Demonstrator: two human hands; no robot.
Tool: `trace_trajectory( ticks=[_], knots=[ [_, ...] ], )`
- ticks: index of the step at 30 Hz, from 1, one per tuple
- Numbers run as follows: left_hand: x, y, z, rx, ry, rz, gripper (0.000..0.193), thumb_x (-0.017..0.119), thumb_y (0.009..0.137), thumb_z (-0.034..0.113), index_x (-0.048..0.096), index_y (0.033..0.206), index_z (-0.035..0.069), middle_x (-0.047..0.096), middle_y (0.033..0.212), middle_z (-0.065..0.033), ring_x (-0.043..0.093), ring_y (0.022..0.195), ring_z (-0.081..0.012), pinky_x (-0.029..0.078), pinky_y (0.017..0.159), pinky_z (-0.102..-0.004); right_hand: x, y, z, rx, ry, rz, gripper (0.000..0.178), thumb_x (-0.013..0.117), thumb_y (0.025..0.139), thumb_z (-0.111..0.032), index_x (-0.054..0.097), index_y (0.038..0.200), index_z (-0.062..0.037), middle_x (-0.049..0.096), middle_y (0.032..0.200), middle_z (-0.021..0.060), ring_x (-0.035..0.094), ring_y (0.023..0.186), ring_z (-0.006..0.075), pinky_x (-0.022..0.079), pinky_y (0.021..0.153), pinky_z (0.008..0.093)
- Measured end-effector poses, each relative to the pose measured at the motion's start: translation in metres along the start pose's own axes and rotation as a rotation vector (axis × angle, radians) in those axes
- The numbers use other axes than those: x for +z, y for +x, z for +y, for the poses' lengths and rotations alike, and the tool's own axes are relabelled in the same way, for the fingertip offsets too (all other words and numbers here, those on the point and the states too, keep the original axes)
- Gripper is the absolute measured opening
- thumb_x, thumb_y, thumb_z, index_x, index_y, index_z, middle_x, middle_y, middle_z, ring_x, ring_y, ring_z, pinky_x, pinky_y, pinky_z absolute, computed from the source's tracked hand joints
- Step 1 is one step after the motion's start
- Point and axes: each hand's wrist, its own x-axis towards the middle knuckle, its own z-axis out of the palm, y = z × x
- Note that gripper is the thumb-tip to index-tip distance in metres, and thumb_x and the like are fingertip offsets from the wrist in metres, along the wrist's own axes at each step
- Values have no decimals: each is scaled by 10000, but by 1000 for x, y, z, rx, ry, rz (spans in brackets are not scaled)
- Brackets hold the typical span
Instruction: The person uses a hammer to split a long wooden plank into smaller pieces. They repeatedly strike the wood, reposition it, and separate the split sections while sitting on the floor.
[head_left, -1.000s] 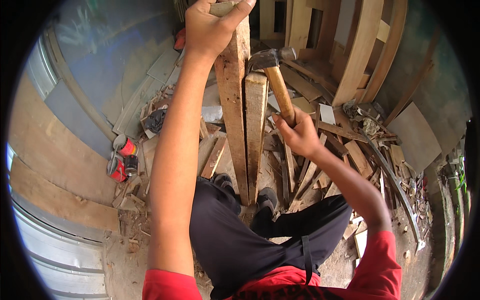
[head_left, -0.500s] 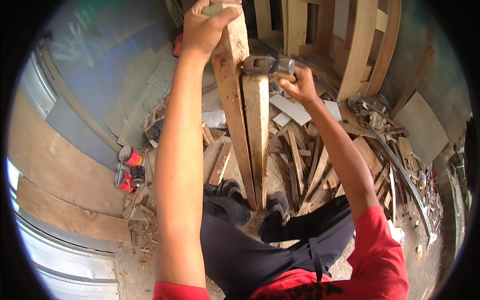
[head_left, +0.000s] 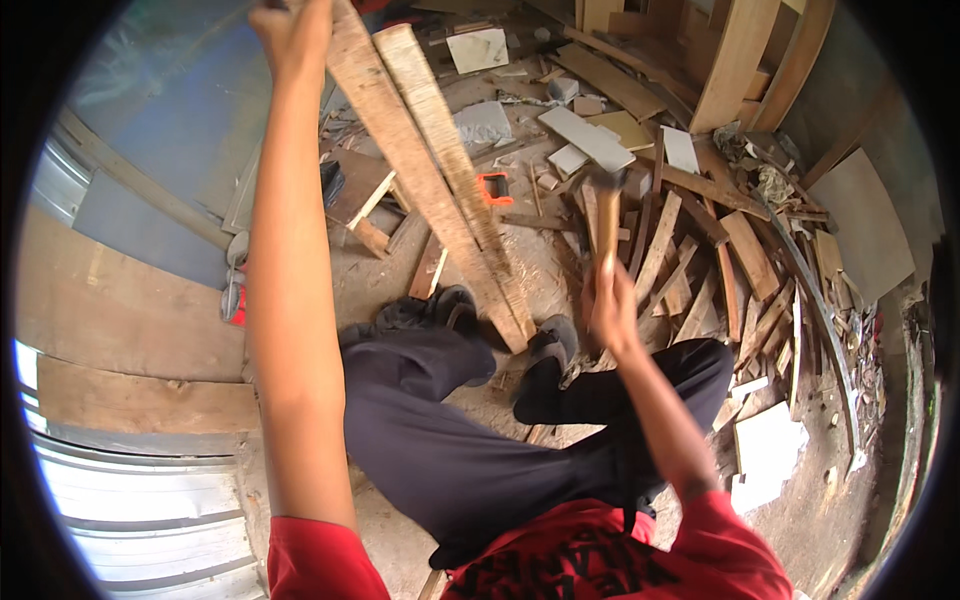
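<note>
From my remote seat I see a jumbled heap of brown scrap-wood strips [head_left: 685, 260] filling the right side, with a long grey bent strip [head_left: 822, 315] along its edge. Flat white rectangular boards [head_left: 585, 137] lie ahead of it, and an orange open-framed object [head_left: 484, 188] sits just beside the beams. A red cylindrical tin [head_left: 234, 303] shows at the left, partly blocked from me by the bare left forearm [head_left: 290, 290]. The long rough brown timber beam [head_left: 423, 175] tilts leftward, its foot between two dark shoes [head_left: 556, 345]; the shorter pale timber beam [head_left: 437, 130] lies along its right side. My left hand [head_left: 293, 40] clasps the longer one near its top, fingertips cut off by the picture edge. My right hand [head_left: 613, 305] wraps the handle of a wooden hammer with a dark, blurred head [head_left: 607, 230], well apart from both beams. Black lettering crosses the red cloth shirt [head_left: 690, 560]
</note>
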Motion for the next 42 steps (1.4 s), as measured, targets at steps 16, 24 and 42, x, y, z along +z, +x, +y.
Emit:
trace_trajectory(
  ticks=[16, 24, 42],
  knots=[
    [-59, -107, -116, -468, -426, -28, 719, 503, 985, 523, 352, 1483, 27, 422, 1479, -163, 420, 1353, -313, 325, 1118, -457, -14, -45, 101, 500, 69, -111, 338, 533, 1034, -292, 544, 955, 36, 571, 699, 46, 506, 427, 111, 409, 370, 298],
    [-76, -187, -132, -681, -75, -20, 1033, 582, 862, 676, 179, 1545, 15, 269, 1568, -217, 264, 1450, -342, 174, 1194, -491, -20, -41, 120, 564, -38, -144, 316, 554, 1017, -250, 591, 939, 55, 635, 721, 81, 557, 446, 126, 447, 400, 314],
    [-119, -295, -139, -789, -524, 417, 906, 497, 889, 688, 246, 1549, 120, 268, 1579, -165, 306, 1426, -363, 297, 1152, -551, -30, -31, 101, 343, 113, 196, 258, 595, 1006, -222, 520, 1090, 10, 569, 726, 34, 550, 522, 111, 447, 462, 278]
  ],
)
